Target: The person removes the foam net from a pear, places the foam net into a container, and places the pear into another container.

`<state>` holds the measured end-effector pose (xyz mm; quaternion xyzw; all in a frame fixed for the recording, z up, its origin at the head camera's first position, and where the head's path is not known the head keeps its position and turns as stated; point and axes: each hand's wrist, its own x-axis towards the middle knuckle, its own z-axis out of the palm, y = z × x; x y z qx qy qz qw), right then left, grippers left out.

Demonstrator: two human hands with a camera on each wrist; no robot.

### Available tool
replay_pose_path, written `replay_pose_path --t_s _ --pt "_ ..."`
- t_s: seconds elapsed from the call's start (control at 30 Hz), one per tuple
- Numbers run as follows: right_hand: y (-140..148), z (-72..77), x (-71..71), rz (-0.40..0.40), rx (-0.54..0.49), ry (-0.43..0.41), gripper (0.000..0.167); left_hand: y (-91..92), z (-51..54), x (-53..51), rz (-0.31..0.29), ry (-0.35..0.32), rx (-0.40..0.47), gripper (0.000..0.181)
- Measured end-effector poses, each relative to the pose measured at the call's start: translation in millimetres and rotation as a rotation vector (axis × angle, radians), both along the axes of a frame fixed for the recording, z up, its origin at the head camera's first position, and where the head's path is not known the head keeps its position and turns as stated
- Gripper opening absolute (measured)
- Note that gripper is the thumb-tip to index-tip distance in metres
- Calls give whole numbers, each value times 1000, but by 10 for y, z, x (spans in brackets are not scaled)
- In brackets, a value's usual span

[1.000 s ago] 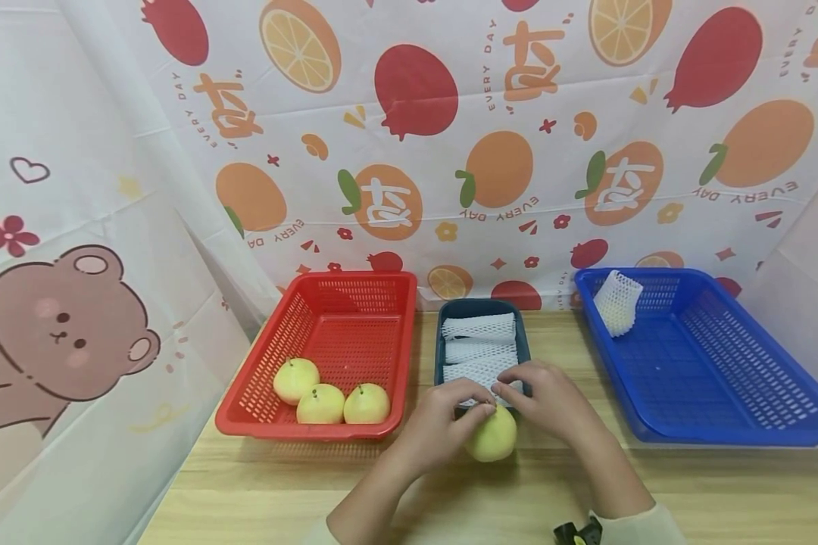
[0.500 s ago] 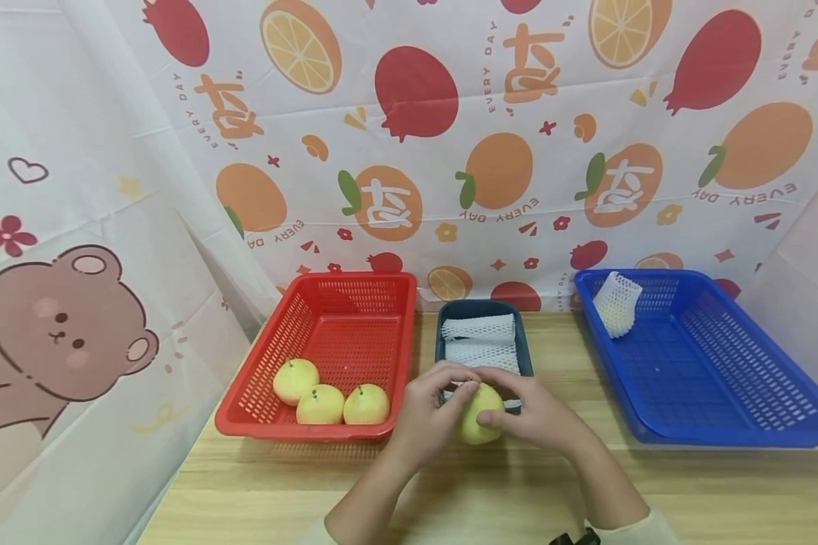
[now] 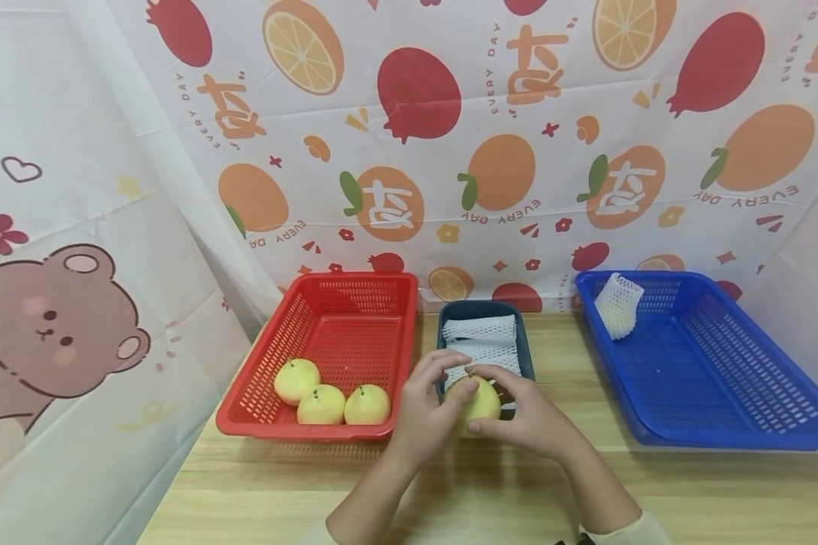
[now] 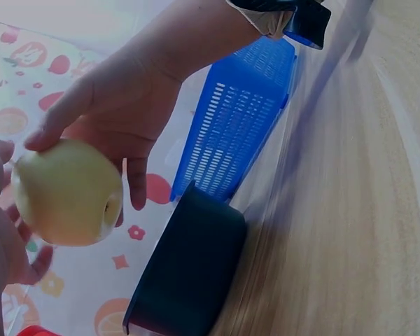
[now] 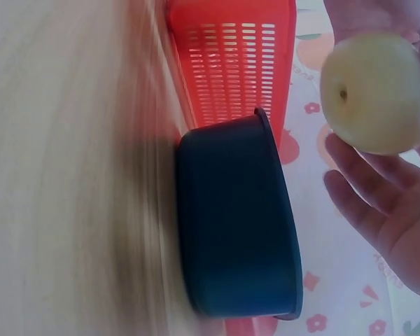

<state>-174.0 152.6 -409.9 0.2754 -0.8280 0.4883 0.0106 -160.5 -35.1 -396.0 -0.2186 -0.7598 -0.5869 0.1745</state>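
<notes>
A yellow-green pear [image 3: 485,405] is held between both hands, just above the near end of a dark green bin [image 3: 528,356]. My left hand [image 3: 426,405] holds its left side, thumb across the front. On the right, my right hand [image 3: 535,420] grips it with thumb low and forefinger near the stem. The left wrist view shows the pear [image 4: 66,192] bare, its underside dimple facing the camera. White foam net sleeves [image 3: 480,329] lie in the bin; the hands and pear partly hide them.
To the left, a red basket [image 3: 409,341] contains 3 pears [image 3: 320,405]. A blue basket [image 3: 705,435] stands at right, with a foam-netted fruit [image 3: 617,306] in its far left corner. A printed cloth [image 3: 416,189] hangs behind the wooden table [image 3: 245,492].
My right hand has left the foam sleeves in the bin and come round the pear. The pear has shifted left and away from me. The baskets have not moved.
</notes>
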Motion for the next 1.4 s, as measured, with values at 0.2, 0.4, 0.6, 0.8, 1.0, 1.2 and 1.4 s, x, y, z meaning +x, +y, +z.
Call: replay_pose_path --t_s 0.2,0.4,0.6,0.8,1.0,1.2,1.4 --pt "-49 -16 11 -97 -5 140 62 15 -28 28 -33 -295 25 56" --pt "-104 -2 35 -161 35 196 65 33 -51 38 -47 -338 43 53" --pt "-144 -7 39 -140 17 184 70 8 -32 34 -40 -358 105 46" --pt "-202 -40 11 -78 -59 132 75 -70 3 20 -31 -346 142 44" --pt "-369 -89 -23 -78 -136 119 71 -190 44 52 12 -366 106 51" --pt "-613 -78 -14 -109 -213 125 74 -335 94 77 84 -386 17 67" --pt "-858 -81 7 -135 -248 171 76 -477 177 80 178 -360 -78 73"
